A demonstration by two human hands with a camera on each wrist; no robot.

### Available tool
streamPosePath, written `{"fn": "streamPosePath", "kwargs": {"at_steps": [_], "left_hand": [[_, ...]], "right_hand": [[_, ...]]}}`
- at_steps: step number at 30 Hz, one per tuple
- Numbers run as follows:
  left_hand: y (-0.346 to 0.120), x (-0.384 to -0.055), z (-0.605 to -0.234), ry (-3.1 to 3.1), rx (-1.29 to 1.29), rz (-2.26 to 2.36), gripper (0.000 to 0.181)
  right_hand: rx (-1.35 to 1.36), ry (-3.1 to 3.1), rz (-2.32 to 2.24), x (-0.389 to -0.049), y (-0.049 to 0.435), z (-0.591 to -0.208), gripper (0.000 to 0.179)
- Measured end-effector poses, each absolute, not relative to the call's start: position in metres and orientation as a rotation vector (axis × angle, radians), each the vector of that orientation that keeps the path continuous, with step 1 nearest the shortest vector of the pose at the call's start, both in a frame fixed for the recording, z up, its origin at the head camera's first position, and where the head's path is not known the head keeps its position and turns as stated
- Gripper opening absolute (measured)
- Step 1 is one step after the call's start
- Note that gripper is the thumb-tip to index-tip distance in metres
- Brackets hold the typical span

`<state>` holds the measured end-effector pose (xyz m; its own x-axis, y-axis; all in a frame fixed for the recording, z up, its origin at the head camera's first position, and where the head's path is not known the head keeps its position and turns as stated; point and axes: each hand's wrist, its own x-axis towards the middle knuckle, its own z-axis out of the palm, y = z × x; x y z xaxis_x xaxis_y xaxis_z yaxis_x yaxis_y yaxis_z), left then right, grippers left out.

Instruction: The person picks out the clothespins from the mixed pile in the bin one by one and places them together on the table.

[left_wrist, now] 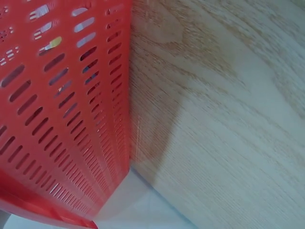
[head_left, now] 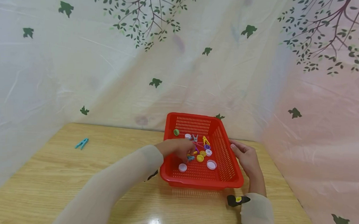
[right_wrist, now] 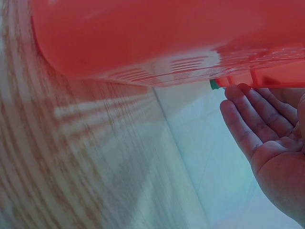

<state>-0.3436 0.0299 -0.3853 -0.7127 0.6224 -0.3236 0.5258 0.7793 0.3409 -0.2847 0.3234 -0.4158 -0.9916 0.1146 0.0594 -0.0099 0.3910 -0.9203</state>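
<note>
My left hand [head_left: 184,149] reaches down into a red plastic basket [head_left: 200,183], its fingers among small items. A blue clothespin [head_left: 191,158] lies right at the fingertips; I cannot tell whether they pinch anything. Close around it are a yellow bottle cap [head_left: 200,158], a white cap [head_left: 182,167] and a red clothespin [head_left: 198,144]. On the basket's right side my right hand [head_left: 249,160] touches the outside of the rim. The right wrist view shows its fingers [right_wrist: 257,114] nearly straight, tips at the rim's underside. The left hand is out of sight in the left wrist view.
A turquoise clothespin [head_left: 82,143] lies on the wooden table [head_left: 107,139] at the far left. Also in the basket are a green cap [head_left: 176,132], a yellow clothespin [head_left: 206,141] and a pale lid [head_left: 211,165]. A leaf-printed sheet [head_left: 124,73] hangs behind the table.
</note>
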Motion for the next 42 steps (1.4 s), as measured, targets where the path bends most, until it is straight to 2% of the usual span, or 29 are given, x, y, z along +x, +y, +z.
{"fn": "streamPosePath", "kwargs": {"at_steps": [20,32,42], "left_hand": [[0.03,-0.339,-0.383,2.544,0.848,0.315,0.03],[0.029,-0.346,-0.372,2.589,1.017,0.441,0.024],[0.019,-0.348,-0.362,2.654,1.032,0.565,0.026]], "right_hand": [[-0.115,-2.54,1.683,-0.283,0.321,-0.414,0.053],[-0.09,-2.537,1.673,-0.285,0.324,-0.416,0.052],[-0.096,-2.565,1.666,-0.283,0.325,-0.414,0.054]]}}
